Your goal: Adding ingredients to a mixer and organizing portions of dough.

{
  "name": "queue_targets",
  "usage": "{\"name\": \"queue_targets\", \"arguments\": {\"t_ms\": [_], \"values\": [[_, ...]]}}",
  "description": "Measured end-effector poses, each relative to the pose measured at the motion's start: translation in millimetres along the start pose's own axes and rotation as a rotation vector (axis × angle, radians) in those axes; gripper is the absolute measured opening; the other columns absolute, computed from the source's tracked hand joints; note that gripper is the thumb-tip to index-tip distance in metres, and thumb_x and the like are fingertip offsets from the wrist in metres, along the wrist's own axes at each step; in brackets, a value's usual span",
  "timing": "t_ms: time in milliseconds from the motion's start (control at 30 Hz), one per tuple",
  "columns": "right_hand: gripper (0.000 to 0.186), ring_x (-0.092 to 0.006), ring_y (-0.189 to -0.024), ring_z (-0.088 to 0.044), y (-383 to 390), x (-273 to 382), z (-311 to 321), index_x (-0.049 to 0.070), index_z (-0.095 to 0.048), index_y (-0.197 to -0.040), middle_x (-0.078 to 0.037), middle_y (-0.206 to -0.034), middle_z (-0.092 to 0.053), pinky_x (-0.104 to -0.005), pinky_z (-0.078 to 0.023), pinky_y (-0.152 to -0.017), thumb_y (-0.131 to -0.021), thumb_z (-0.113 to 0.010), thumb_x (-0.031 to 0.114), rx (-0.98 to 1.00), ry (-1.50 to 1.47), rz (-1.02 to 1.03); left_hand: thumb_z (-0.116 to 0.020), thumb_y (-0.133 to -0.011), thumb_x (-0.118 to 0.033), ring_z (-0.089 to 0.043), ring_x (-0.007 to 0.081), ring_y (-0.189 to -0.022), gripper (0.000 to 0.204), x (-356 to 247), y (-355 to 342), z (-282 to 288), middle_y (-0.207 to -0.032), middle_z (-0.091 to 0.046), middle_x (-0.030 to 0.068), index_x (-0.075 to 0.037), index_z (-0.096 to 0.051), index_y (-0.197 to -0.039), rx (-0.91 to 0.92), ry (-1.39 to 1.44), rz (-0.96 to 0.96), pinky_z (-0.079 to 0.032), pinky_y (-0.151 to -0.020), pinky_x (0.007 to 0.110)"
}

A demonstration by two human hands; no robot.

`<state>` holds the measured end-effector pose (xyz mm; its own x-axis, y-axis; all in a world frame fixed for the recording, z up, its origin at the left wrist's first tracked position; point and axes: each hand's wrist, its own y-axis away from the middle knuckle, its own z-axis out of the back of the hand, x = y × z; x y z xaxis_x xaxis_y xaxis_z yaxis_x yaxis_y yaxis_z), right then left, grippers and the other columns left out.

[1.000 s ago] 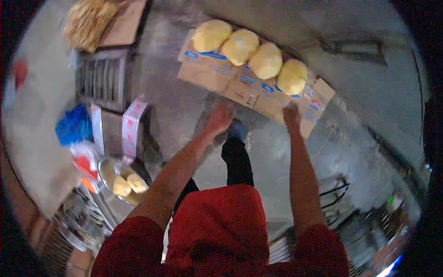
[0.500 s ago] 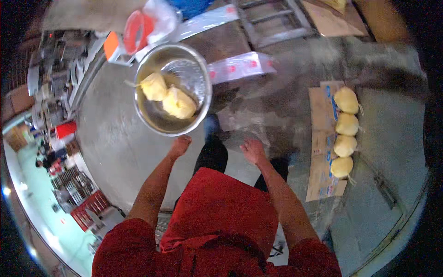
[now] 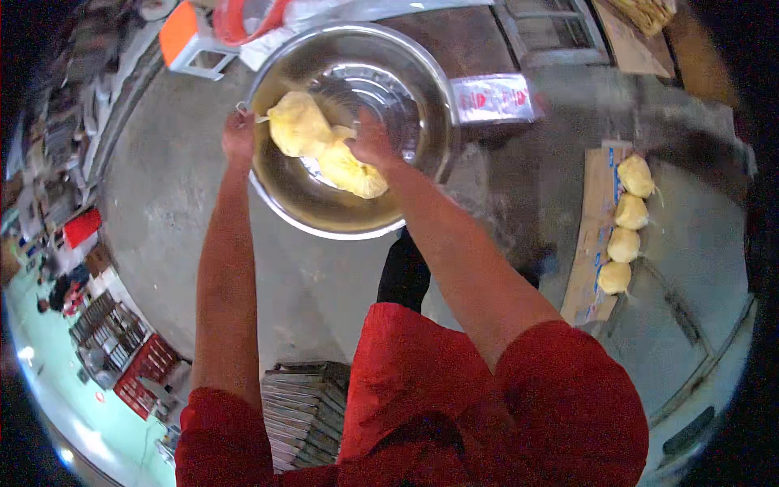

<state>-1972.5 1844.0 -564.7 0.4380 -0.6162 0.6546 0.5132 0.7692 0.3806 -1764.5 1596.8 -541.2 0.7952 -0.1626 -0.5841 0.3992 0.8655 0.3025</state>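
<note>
A wide steel bowl (image 3: 341, 231) stands on the floor ahead of me. Two pale yellow lumps in tied plastic bags lie inside it: the left bag (image 3: 297, 123) and, touching it, the right bag (image 3: 352, 169). At the bowl's left rim, my left hand (image 3: 238, 138) has its fingers curled by the left bag's white tied end and appears to pinch it; blur softens the detail. Reaching over the bowl, my right hand (image 3: 373, 144) has fingers apart beside the right bag. Whether it touches that bag is hard to see.
Several similar yellow bags (image 3: 624, 243) line a flattened cardboard strip (image 3: 595, 235) on the right. Beyond the bowl are an orange and white stool (image 3: 195, 45), a red plastic rim (image 3: 235, 24) and a silvery printed wrapper (image 3: 495, 99). A slatted stack (image 3: 304, 414) lies near my legs.
Both hands have moved forward from near my knees, the left to the bowl's left rim, the right over its inside. The bowl appears larger and closer. The yellow bags remain in it.
</note>
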Motion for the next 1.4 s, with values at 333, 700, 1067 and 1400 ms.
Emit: {"name": "queue_targets", "arguments": {"t_ms": [333, 700, 1067, 1400], "values": [[0.037, -0.0332, -0.078, -0.061, 119, 88, 28, 0.005, -0.052, -0.104, -0.017, -0.082, -0.062, -0.0442, -0.047, -0.070, -0.075, -0.064, 0.024, 0.092, -0.585, 0.043, -0.054, -0.089, -0.019, -0.056, 0.0175, -0.097, 0.029, -17, 42, 63, -0.106, -0.059, 0.0048, -0.008, -0.055, -0.115, 0.106, 0.452, 0.323, -0.049, -0.076, 0.033], [0.026, -0.0200, -0.068, -0.055, 336, 27, 264, 0.005, -0.051, -0.092, -0.007, -0.072, -0.052, -0.0344, -0.044, -0.059, -0.075, -0.069, 0.015, -0.152, -0.775, -0.039, -0.057, -0.091, -0.027, -0.036, 0.0089, -0.057, 0.034, -312, 220, 123, -0.064, -0.039, -0.0031, -0.009, -0.046, -0.065, 0.080, 0.196, -0.074, -0.027, -0.050, 0.028], [0.024, -0.0174, -0.067, -0.055, 475, -153, 401, 0.006, -0.054, -0.088, -0.006, -0.075, -0.054, -0.0319, -0.046, -0.063, -0.074, -0.071, 0.014, -0.569, -0.662, -0.421, -0.058, -0.090, -0.028, -0.039, 0.0071, -0.062, 0.030, -509, 364, -76, -0.066, -0.046, -0.0025, -0.005, -0.054, -0.072, 0.527, 0.119, -0.286, -0.031, -0.054, 0.026], [0.026, -0.0227, -0.064, -0.057, 553, -471, 451, 0.007, -0.053, -0.086, -0.009, -0.070, -0.056, -0.0365, -0.047, -0.061, -0.068, -0.071, 0.013, -0.749, -0.348, -0.576, -0.062, -0.085, -0.045, -0.053, 0.0183, -0.069, 0.052, -629, 413, -496, -0.072, -0.060, 0.0140, 0.007, -0.063, -0.088, 0.841, -0.217, -0.742, -0.044, -0.066, 0.037]]}}
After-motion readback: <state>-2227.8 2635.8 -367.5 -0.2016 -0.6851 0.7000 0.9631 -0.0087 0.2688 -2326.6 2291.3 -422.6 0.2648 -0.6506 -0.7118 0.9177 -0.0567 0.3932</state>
